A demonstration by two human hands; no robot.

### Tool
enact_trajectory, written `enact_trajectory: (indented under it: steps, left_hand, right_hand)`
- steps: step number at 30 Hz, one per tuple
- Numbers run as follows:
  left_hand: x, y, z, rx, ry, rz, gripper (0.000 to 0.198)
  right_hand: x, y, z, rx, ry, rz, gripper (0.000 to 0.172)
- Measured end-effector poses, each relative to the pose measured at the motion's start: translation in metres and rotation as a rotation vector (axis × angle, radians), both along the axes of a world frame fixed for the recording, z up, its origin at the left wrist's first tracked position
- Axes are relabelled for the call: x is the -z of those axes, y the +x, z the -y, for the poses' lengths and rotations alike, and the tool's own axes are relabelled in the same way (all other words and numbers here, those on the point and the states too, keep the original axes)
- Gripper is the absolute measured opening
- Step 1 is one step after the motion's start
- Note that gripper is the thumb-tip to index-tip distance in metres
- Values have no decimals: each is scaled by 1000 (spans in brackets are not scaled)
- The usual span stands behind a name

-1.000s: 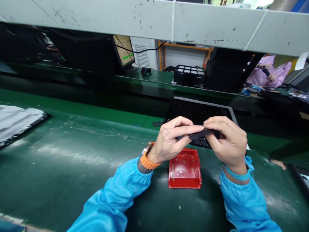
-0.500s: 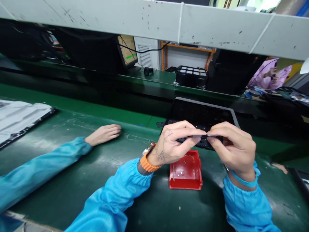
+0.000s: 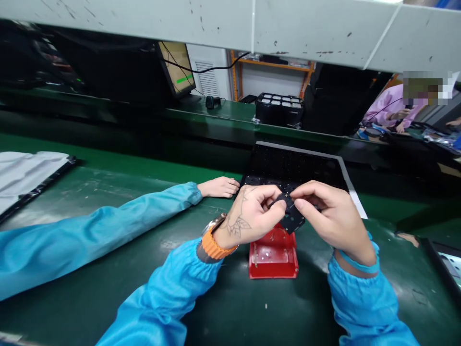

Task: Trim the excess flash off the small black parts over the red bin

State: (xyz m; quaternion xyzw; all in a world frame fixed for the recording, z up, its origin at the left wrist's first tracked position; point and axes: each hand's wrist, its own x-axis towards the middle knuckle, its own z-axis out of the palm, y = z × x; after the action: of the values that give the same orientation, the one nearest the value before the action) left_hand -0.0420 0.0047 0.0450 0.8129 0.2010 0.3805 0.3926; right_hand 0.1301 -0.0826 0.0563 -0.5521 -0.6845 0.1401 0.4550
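A small flat black plate (image 3: 292, 220) with small holes or marks hangs tilted above the red bin. My left hand (image 3: 252, 214) pinches its upper left side between thumb and bent fingers. At its upper right edge, the thumb and forefinger of my right hand (image 3: 329, 216) come together in a pinch; what lies between their tips is too small to make out. Below is the open red bin (image 3: 273, 270), with a few tiny bits inside. Behind my hands lies a large black panel (image 3: 298, 161) with a pale border, partly covered by them.
A co-worker's hand (image 3: 219, 186) in a teal sleeve reaches in from the left, by the panel's left edge. A white-covered panel (image 3: 25, 175) lies at far left on the green bench (image 3: 144, 293). Beyond are a monitor (image 3: 177, 69), a scanner (image 3: 212, 102) and a black crate (image 3: 279, 113).
The black plate has turned from edge-on to show its flat face, tilted downward. The co-worker's hand has moved right, up to the panel. My view has shifted slightly.
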Motion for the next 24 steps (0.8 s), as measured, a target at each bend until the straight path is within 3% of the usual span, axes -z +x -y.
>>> enact_trajectory:
  steps: [6,12,18,24]
  left_hand:
    - [7,1,3,-57,267,-99,23]
    - [31,11,10,-69,539,-242,14]
    - [46,26,14,-78,467,-274,15]
    - [43,27,-2,-130,156,-149,23]
  right_hand:
    - [1,-1,-4,-4,-61,83,12]
    - [4,10,-6,-99,-150,365,17]
    - [8,26,-10,-165,-147,468,19]
    - [19,28,-22,-78,-214,229,14]
